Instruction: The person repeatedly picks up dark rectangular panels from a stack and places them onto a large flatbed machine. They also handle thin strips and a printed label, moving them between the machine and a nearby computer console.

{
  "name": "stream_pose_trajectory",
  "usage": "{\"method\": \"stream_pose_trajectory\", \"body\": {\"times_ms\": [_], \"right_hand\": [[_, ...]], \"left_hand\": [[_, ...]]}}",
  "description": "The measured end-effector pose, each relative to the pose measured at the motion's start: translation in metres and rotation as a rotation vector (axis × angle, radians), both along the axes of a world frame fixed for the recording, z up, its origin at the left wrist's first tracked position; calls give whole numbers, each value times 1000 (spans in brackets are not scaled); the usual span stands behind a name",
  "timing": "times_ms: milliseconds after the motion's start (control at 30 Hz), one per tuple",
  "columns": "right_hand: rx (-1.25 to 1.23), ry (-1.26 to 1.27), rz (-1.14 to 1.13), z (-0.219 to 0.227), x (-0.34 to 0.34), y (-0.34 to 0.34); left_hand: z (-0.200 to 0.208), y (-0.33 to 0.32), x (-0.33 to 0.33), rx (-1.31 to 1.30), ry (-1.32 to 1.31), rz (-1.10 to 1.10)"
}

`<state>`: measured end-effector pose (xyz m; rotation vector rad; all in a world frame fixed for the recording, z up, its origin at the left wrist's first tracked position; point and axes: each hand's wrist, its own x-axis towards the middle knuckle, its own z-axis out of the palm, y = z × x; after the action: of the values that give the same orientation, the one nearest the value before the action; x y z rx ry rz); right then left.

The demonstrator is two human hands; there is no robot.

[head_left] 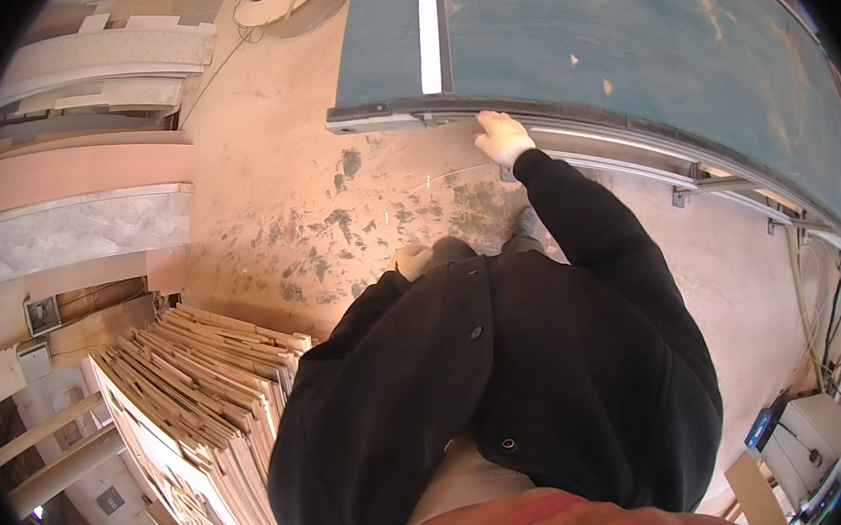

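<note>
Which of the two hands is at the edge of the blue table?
The right hand, at the near edge of the blue table; the left hand is close to the black jacket, apart from the table.

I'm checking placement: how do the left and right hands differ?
The right hand reaches forward to the blue table edge; the left hand is well back from it. The right hand shows clearly, while the left hand is partly hidden by the black jacket. Both look pale.
</note>
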<state>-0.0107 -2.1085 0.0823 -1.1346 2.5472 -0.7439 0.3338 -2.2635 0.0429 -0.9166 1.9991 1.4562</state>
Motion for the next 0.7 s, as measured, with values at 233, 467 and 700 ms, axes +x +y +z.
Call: {"method": "stream_pose_trajectory", "body": {"times_ms": [233,467,700], "right_hand": [[267,-35,-45,9,-80,-109],[169,-155,-144,-34,-78,-180],[-293,-694,-923,-27,-94,-218]], "left_hand": [[23,-86,-191,-453,497,104],[30,-150,-356,-483,470,-30],[8,-183,-374,-227,385,66]]}}
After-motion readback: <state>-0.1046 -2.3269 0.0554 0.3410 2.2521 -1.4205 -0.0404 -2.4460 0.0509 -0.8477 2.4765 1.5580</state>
